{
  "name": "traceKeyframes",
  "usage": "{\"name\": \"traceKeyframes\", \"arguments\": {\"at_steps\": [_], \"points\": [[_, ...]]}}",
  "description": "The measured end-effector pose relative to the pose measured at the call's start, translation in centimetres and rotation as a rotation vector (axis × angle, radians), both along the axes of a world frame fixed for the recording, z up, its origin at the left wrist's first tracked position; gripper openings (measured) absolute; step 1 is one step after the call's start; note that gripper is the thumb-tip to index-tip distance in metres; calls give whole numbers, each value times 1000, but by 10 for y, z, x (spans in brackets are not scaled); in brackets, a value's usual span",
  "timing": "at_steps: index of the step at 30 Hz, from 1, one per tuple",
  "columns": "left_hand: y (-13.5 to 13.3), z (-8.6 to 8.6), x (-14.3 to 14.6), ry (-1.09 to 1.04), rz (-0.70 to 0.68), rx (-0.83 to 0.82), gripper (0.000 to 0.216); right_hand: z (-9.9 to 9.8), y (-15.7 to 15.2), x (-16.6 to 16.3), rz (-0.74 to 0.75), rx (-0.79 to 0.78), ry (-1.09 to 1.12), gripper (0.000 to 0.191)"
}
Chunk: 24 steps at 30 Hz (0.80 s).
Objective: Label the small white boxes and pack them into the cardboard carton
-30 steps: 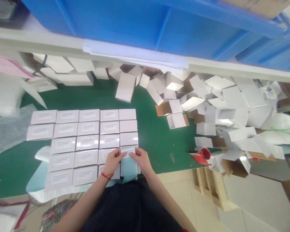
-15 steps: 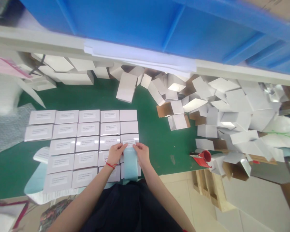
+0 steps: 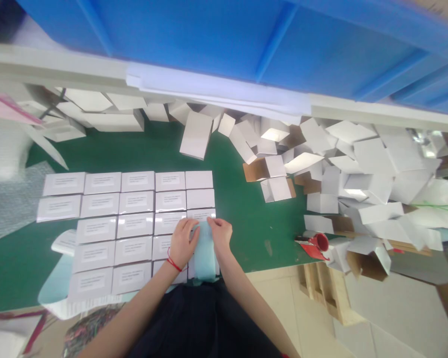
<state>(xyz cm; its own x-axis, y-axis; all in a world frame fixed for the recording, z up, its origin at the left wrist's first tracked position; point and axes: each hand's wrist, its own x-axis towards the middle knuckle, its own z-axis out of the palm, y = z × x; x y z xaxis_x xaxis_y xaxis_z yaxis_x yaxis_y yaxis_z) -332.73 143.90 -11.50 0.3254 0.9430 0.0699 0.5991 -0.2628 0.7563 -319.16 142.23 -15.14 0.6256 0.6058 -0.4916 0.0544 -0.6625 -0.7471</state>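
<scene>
White boxes (image 3: pixel 134 226) lie in close rows on the green table, most bearing a printed white label. In the right-hand column, the two farthest boxes (image 3: pixel 200 198) have plain tops. A pale blue label backing strip (image 3: pixel 204 258) hangs toward my body over the nearer boxes of that column. My left hand (image 3: pixel 182 241) rests over the strip's left side at the third box, fingers stretched across the label (image 3: pixel 201 216) there. Thumb and finger of my right hand (image 3: pixel 221 233) pinch the strip's upper right edge. The strip's lower end is partly hidden near my clothing.
Open white cartons (image 3: pixel 369 174) are heaped on the right and along the back. A red tape dispenser (image 3: pixel 317 243) sits near the front edge. More label strip (image 3: pixel 56 283) curls at left, near bubble wrap (image 3: pixel 18 199). A shelf with blue bins (image 3: pixel 209 40) overhangs the back.
My left hand has shifted from pinching the strip's left edge to lying over the label with its fingers extended. My right hand stays at the strip's right edge.
</scene>
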Motion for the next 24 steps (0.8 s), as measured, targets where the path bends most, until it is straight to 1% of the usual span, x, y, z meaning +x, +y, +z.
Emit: {"name": "traceKeyframes", "arguments": {"at_steps": [2,4,7,10,16,24], "points": [[-3,-5,3,11,-115,70,22,3,-1,-1,21,-1,-28,35],[-5,-11,5,27,-201,107,30,5,-2,-1,51,6,-49,33],[-8,-18,6,55,-272,121,40,9,-1,-1,79,7,-64,29],[-9,-21,5,66,-291,122,44,11,-1,-1,94,-2,-81,27],[-6,-23,7,72,-307,155,45,12,-2,-1,105,-16,-99,27],[-2,-29,13,69,-329,157,47,14,-1,0,144,-21,-139,31]]}}
